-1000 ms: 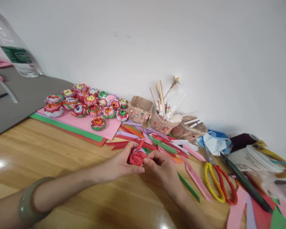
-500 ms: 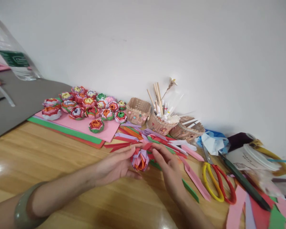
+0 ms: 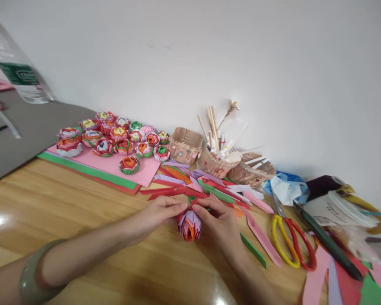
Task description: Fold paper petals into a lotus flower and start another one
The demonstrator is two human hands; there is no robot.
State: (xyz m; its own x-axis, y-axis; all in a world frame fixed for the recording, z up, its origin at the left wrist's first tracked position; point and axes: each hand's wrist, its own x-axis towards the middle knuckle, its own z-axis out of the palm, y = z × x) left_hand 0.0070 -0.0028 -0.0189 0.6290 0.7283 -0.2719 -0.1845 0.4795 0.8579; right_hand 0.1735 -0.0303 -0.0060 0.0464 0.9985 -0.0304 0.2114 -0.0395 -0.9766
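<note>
Between my two hands is a folded paper flower (image 3: 189, 225) with lilac, orange and red petals, held above the wooden table. My left hand (image 3: 165, 214) pinches its red upper edge from the left, thumb and fingers together. My right hand (image 3: 216, 220) is closed on the same red edge from the right, thumb against the petals. Just beyond my hands lies a spread of folded paper strips (image 3: 209, 180) in red, lilac, green, orange and pink. How the red paper joins the flower is hidden by my fingertips.
Finished paper flowers (image 3: 123, 147) sit on stacked coloured sheets (image 3: 139, 174) at the left. Decorated baskets (image 3: 184, 148) stand along the wall. Scissors (image 3: 294, 243), a dark green pen-like tool (image 3: 328, 241), a plastic tub (image 3: 338, 209) and paper scraps lie at the right; a bottle (image 3: 22, 76) is far left.
My hands have brought the flower slightly lower and to the right. My left hand has moved from around the flower's side to a pinch at its upper edge, close to my right thumb.
</note>
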